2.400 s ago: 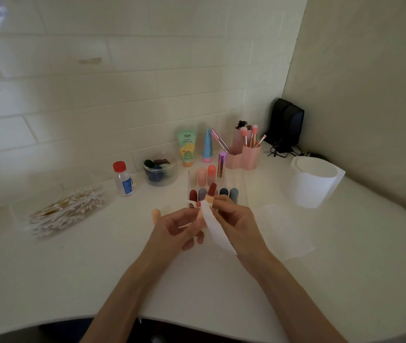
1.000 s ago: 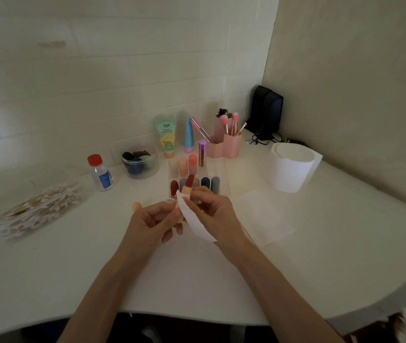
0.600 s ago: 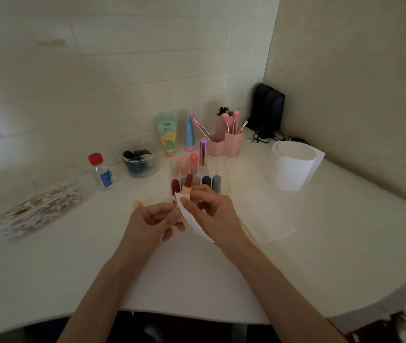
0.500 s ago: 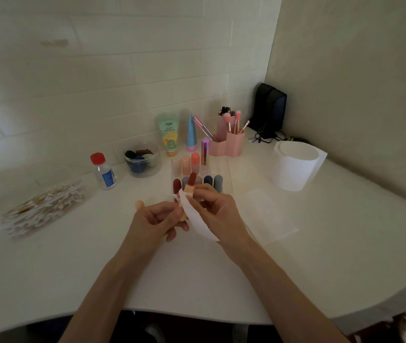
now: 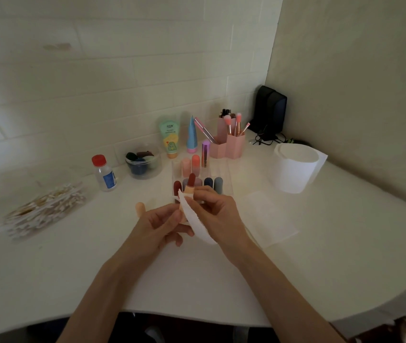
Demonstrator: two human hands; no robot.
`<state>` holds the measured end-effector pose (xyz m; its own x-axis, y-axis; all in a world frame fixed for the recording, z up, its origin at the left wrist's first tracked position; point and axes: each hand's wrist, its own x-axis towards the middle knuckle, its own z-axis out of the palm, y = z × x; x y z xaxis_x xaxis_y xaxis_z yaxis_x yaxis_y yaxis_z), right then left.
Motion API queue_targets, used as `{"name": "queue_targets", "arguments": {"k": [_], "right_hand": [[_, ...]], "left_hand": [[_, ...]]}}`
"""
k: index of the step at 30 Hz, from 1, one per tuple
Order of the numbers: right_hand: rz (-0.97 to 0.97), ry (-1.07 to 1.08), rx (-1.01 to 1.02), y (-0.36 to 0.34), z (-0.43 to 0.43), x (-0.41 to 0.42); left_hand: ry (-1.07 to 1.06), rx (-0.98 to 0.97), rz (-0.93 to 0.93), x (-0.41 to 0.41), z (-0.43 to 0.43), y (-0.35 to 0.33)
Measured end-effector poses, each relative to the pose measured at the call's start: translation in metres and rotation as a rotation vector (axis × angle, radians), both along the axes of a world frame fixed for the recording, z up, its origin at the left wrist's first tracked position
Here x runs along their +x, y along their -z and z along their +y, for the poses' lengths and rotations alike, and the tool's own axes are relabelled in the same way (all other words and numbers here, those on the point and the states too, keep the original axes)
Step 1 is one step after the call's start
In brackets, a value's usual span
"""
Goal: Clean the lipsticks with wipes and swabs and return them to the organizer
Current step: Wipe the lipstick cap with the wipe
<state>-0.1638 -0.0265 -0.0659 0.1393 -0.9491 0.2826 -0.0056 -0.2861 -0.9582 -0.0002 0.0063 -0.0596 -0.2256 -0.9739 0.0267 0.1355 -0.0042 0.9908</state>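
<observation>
Lipstick (image 5: 190,184), red bullet exposed, held above the table (image 5: 48,268) between my hands: my left hand (image 5: 158,225) grips its peach tube, my right hand (image 5: 219,214) pinches a white wipe (image 5: 195,220) against it. Just beyond stands the clear organizer (image 5: 223,169) holding other lipsticks (image 5: 218,184); farther right, a wipe roll (image 5: 296,169).

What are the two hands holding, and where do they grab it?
The left hand grips the open lipstick by its lower end. The right hand pinches the white wipe near its top, against the lipstick's tube.
</observation>
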Motion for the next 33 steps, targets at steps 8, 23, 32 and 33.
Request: {"name": "queue_targets", "arguments": {"k": [8, 23, 32, 33], "right_hand": [[0.033, 0.010, -0.051, 0.0014, -0.0011, 0.0026], [0.116, 0.045, -0.118, 0.0012, 0.0008, 0.0063], [-0.019, -0.014, -0.067, -0.0018, -0.0021, -0.0009], [-0.018, -0.008, -0.067, -0.0016, -0.0016, -0.0002]], "left_hand": [[-0.092, -0.063, -0.076, 0.0027, -0.0029, 0.0021], [-0.162, -0.071, -0.157, 0.0049, -0.0058, 0.0058], [-0.080, 0.039, 0.022, -0.0010, -0.0037, 0.0039], [-0.101, 0.018, -0.003, -0.0009, -0.0041, 0.0048]]}}
